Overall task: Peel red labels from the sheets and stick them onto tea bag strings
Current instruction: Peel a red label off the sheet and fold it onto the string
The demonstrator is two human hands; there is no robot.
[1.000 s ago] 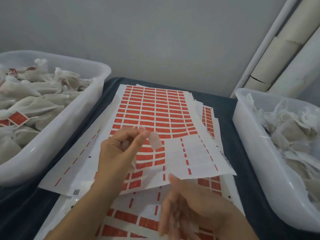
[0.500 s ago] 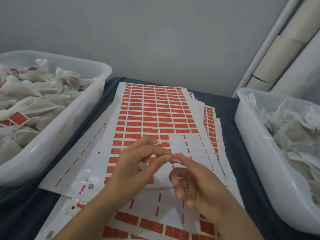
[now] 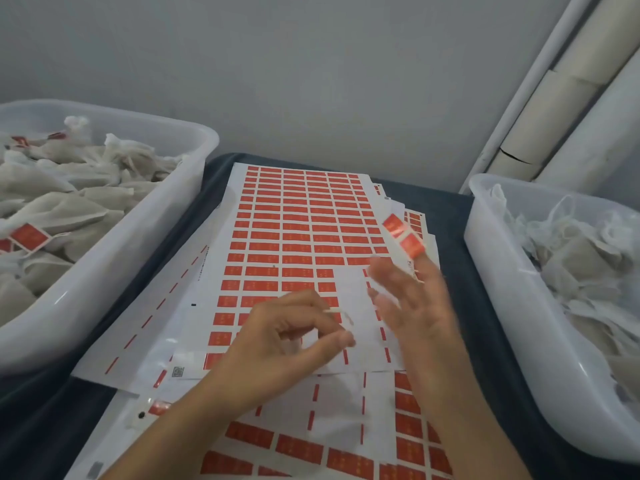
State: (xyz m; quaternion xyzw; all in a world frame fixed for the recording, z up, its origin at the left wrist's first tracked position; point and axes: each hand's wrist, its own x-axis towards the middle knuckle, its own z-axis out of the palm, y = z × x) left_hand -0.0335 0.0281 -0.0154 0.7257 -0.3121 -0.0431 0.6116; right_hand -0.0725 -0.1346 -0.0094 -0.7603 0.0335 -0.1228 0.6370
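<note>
1. Your left hand (image 3: 291, 336) hovers over the top label sheet (image 3: 301, 237), thumb and forefinger pinched on a thin stick, ready to lift labels.
2. Your right hand (image 3: 412, 299), fingers spread, carries a peeled red label (image 3: 403, 234) stuck to one fingertip, beyond the sheet's right edge, heading, I judge, for the unlabelled tea bags (image 3: 568, 258).

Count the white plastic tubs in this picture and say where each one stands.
2. One white tub, holding tea bags with red labels, stands left of the label sheets. The other tub, holding unlabelled bags, stands to their right. Both run past the frame edges; more may lie outside it.
</note>
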